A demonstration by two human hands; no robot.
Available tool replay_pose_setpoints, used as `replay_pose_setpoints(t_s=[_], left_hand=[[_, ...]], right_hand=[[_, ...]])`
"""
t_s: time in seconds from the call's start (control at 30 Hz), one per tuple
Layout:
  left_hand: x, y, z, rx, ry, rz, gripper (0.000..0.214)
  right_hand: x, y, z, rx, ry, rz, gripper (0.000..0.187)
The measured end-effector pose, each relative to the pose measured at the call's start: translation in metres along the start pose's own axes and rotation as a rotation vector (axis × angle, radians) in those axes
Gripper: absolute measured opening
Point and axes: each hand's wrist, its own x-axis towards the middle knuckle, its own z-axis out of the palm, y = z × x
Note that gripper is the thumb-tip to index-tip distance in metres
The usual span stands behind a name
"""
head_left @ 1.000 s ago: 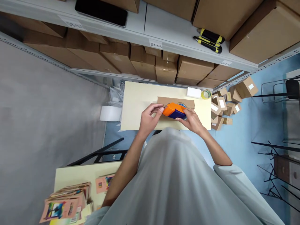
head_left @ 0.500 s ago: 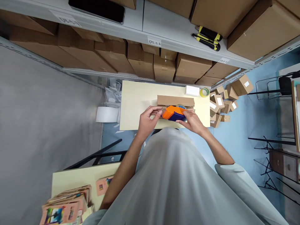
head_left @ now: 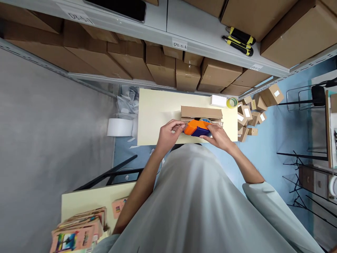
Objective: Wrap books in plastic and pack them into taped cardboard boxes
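Note:
An orange and dark blue tape dispenser (head_left: 197, 127) is held over the near part of the cream table, with a tape roll (head_left: 205, 120) showing at its far side. My right hand (head_left: 219, 136) grips its right end, thumb below and fingers above. My left hand (head_left: 170, 134) is closed in a pinch at the dispenser's left end; what lies between the fingertips is too small to make out. Just beyond the dispenser lies a brown cardboard box (head_left: 201, 112), its near side partly hidden by the dispenser and my hands.
On the table (head_left: 154, 116), a white box (head_left: 218, 101) and a yellow tape roll (head_left: 232, 102) stand at the back right. A shelf with cartons (head_left: 188, 74) and box cutters (head_left: 239, 40) overhangs the back. Parcels (head_left: 246, 112) are piled at right; booklets (head_left: 75, 233) are stacked lower left.
The view has shifted slightly, so the table and shelf appear a little further right. Both hands keep their places on the tape dispenser.

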Motion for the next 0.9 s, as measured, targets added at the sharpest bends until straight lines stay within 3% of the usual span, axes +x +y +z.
replay_pose_setpoints(t_s=[0.17, 0.37, 0.63, 0.8, 0.9], left_hand=[[-0.001, -0.001, -0.007, 0.045, 0.021, 0.034, 0.024], [-0.006, -0.014, -0.008, 0.051, 0.052, -0.074, 0.025], [-0.005, -0.021, -0.007, -0.083, 0.032, -0.204, 0.033], [0.013, -0.036, -0.026, -0.157, 0.095, -0.277, 0.036], [0.027, -0.048, -0.033, -0.202, 0.063, -0.313, 0.039]], right_hand=[[0.006, -0.007, -0.002, -0.034, -0.025, 0.027, 0.036], [0.016, -0.015, -0.012, -0.052, -0.156, 0.095, 0.036], [0.030, -0.025, -0.050, 0.068, -0.309, 0.176, 0.031], [0.039, -0.015, -0.076, 0.071, -0.341, 0.241, 0.029], [0.047, -0.004, -0.088, 0.067, -0.382, 0.282, 0.033]])
